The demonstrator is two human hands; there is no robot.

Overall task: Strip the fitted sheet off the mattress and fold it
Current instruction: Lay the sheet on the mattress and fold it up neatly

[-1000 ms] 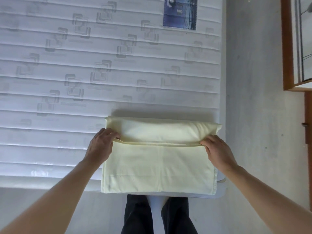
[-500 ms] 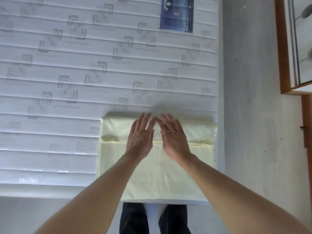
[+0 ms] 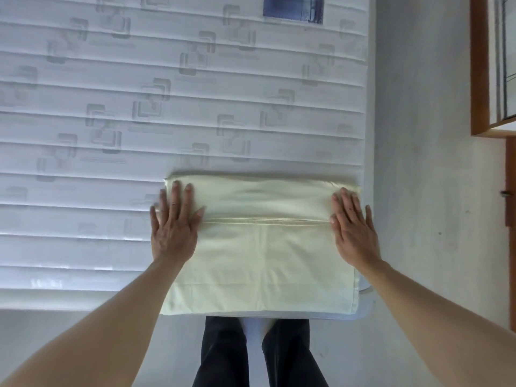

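The folded fitted sheet [image 3: 259,247] is lying at the near right corner of the bare quilted mattress [image 3: 111,135], pale yellow, looking soft, light and limp. The left hand [image 3: 174,222] and right hand [image 3: 353,227] are pressing flat on its two ends, each grip open, clasping nothing. It is probably best taken by the hemmed fold edge. Grey floor [image 3: 418,163] is showing alongside, near a wooden frame [image 3: 479,79]
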